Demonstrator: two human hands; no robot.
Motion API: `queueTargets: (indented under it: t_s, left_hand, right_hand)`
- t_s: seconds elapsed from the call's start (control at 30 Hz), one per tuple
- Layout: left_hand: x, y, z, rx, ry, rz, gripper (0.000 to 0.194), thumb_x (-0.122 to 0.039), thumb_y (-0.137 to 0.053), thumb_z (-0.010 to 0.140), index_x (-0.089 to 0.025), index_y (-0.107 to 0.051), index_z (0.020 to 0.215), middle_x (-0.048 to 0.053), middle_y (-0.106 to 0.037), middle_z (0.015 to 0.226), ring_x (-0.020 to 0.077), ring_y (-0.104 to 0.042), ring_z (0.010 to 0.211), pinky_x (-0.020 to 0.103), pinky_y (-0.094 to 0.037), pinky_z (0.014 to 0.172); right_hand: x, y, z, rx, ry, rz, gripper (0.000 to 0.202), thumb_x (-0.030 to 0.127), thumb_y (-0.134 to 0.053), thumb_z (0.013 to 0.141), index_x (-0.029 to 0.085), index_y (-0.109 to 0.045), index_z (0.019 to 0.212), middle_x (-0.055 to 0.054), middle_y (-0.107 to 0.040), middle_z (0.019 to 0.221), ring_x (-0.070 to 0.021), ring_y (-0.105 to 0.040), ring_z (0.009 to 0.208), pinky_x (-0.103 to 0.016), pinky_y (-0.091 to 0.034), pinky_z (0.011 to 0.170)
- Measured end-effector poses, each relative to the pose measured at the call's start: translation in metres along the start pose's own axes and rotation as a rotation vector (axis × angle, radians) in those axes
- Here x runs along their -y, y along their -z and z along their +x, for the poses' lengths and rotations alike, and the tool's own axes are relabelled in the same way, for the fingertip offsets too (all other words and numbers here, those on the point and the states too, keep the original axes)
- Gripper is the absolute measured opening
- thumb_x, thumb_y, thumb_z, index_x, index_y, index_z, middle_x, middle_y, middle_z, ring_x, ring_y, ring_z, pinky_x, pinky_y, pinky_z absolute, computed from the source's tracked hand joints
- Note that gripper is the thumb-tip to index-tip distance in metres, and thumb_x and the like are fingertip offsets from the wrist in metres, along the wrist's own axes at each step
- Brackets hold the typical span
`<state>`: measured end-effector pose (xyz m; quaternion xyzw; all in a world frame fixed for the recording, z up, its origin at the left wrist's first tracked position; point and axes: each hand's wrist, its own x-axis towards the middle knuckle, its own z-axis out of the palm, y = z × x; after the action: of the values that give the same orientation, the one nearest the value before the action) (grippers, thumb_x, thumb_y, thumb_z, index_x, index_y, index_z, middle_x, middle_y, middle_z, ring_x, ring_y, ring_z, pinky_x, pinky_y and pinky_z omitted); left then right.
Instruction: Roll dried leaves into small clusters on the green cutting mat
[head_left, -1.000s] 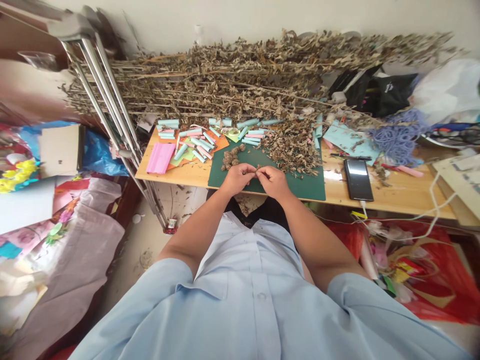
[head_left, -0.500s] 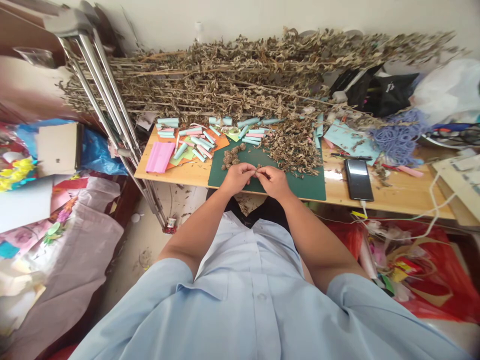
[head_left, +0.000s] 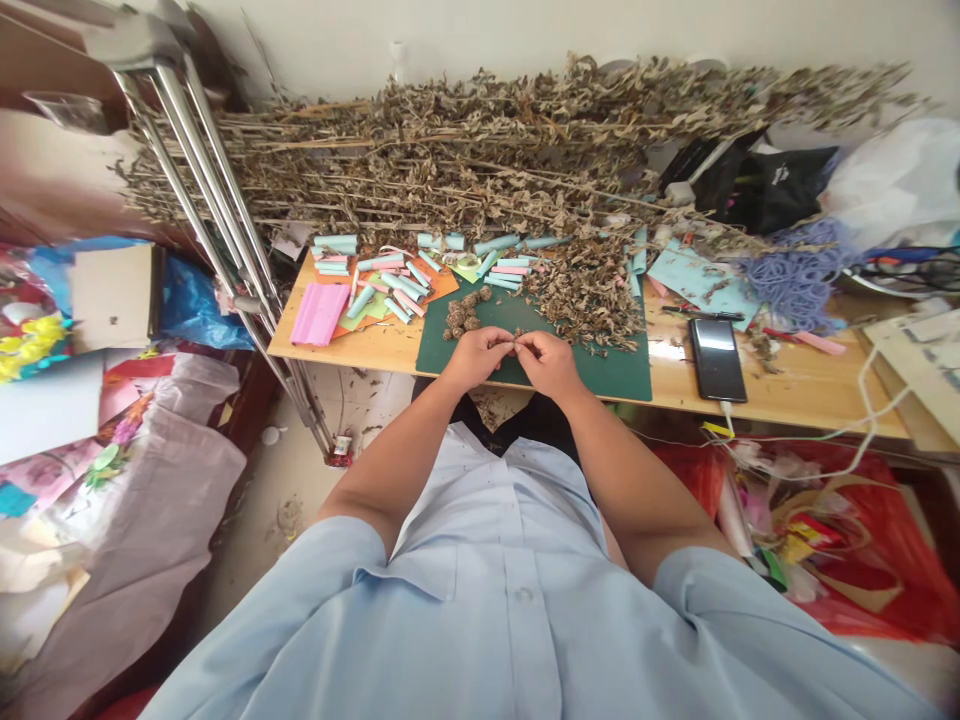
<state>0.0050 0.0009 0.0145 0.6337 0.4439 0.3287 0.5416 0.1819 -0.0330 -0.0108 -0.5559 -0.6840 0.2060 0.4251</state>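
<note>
Bright, diffuse light leaves only faint shadows, with white glare on the yellowish wooden tabletop [head_left: 670, 350] beside the flat black phone [head_left: 718, 360]. Wide-angle distortion stretches the edges; fine detail blurs between the bare left hand [head_left: 478, 358] and right hand [head_left: 547, 362].

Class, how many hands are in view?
2: the left hand, nearer the brown clump, and the right hand, nearer the loose dried leaves, both over the green mat.

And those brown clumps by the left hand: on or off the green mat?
On: the brown clumps lie on the green mat, with green showing to either side.
</note>
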Motion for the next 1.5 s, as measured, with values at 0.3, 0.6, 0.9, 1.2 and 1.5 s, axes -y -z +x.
queueTargets:
  t_s: [0.3, 0.6, 0.9, 1.2, 1.5]
  left_hand:
    - [0.003, -0.0013, 0.0006, 0.0, -0.011, 0.016, 0.021, -0.024, -0.061, 0.086, -0.013, -0.075, 0.098, 0.002, -0.069, 0.075, 0.0075, -0.054, 0.053, 0.021, -0.042, 0.055]
    - [0.0019, -0.0023, -0.0002, -0.04, -0.004, 0.1, 0.016, -0.022, -0.058, 0.086, -0.014, -0.072, 0.09, -0.001, -0.062, 0.063, 0.0096, -0.054, 0.054, 0.022, -0.042, 0.057]
    - [0.0001, -0.0038, -0.0011, -0.052, -0.007, 0.186, 0.015, -0.022, -0.057, 0.087, -0.015, -0.071, 0.087, -0.001, -0.062, 0.062, 0.011, -0.055, 0.057, 0.023, -0.042, 0.06]
    - [0.0063, -0.0038, 0.0006, -0.023, -0.143, 0.299, 0.014, -0.017, -0.057, 0.084, -0.016, -0.071, 0.081, 0.001, -0.071, 0.082, 0.0134, -0.062, 0.078, 0.025, -0.045, 0.075]
    - [0.0022, -0.0031, 0.0003, -0.028, -0.028, 0.175, 0.015, -0.022, -0.057, 0.086, -0.015, -0.07, 0.083, 0.001, -0.068, 0.073, 0.01, -0.056, 0.06, 0.023, -0.043, 0.06]
  right_hand:
    - [-0.0016, -0.0025, -0.0004, -0.026, -0.014, -0.002, 0.016, 0.032, -0.059, 0.093, 0.023, -0.07, 0.085, -0.004, -0.073, 0.083, -0.019, -0.063, 0.072, -0.033, -0.049, 0.069]
    - [-0.0015, -0.0015, 0.0009, 0.011, 0.007, 0.004, 0.015, 0.031, -0.061, 0.093, 0.023, -0.071, 0.086, -0.004, -0.073, 0.084, -0.0194, -0.064, 0.073, -0.034, -0.05, 0.072]
    - [-0.0049, -0.0032, 0.0006, -0.004, 0.038, -0.053, 0.012, 0.028, -0.06, 0.091, 0.022, -0.07, 0.086, -0.005, -0.071, 0.083, -0.019, -0.063, 0.071, -0.033, -0.049, 0.072]
    - [-0.0017, -0.0022, 0.0008, 0.002, 0.035, -0.11, 0.008, 0.022, -0.06, 0.083, 0.021, -0.065, 0.077, -0.003, -0.067, 0.074, -0.0178, -0.058, 0.065, -0.031, -0.045, 0.068]
    - [-0.0054, -0.0041, 0.0028, -0.078, -0.055, -0.048, 0.009, 0.023, -0.059, 0.082, 0.021, -0.065, 0.075, -0.002, -0.066, 0.072, -0.0174, -0.058, 0.065, -0.031, -0.045, 0.066]
